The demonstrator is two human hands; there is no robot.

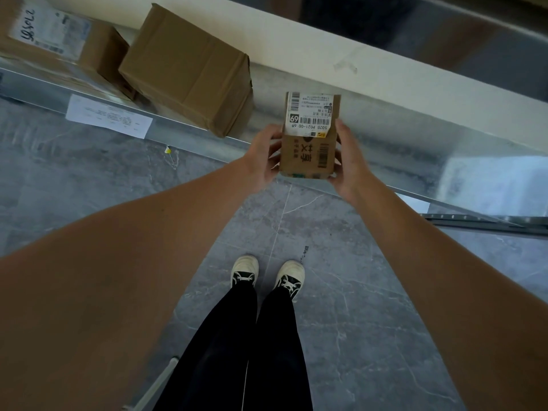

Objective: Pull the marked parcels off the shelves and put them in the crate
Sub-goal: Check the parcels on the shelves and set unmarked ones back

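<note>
A small brown cardboard parcel [308,143] with a white barcode label is held over the front edge of the metal shelf [385,137]. My left hand [262,160] grips its left side, thumb on top. My right hand [348,161] grips its right side, fingers curled under the near end. The label's printing faces up, upside down to me. No crate can be made out in view.
Two larger cardboard boxes lie on the shelf to the left: a plain one [189,69] and one with a handwritten label [59,40]. A paper sheet [108,115] hangs on the shelf's front edge. Grey tiled floor [355,292] and my feet are below; a pale bar [154,384] shows at the bottom.
</note>
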